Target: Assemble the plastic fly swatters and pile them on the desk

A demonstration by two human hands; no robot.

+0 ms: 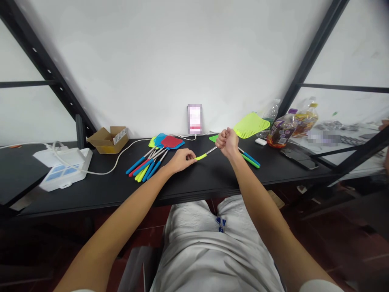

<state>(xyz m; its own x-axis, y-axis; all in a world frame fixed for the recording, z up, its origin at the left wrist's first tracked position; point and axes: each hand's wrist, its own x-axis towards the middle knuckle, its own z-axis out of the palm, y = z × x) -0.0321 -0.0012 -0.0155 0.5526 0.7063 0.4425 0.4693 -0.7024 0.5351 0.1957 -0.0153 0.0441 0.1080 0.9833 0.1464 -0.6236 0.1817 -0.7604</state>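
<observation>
A fly swatter with a lime-green mesh head (251,124) and a silver telescopic shaft (210,151) stretches between my hands over the black table (188,182). My left hand (182,159) pinches its yellow-green handle tip (201,156). My right hand (227,142) is a fist closed round the shaft nearer the head, which is raised off the table. A pile of several swatters (154,156) with blue, red and yellow handles lies left of my left hand. Two more handles (251,159), green and blue, lie right of my right wrist.
A phone (195,119) leans on the wall, charging by a white cable. A cardboard box (108,140) and white power strips (62,167) sit at left. Bottles (284,129), a white case (260,141) and a dark phone (299,158) sit at right. Black frame struts cross both sides.
</observation>
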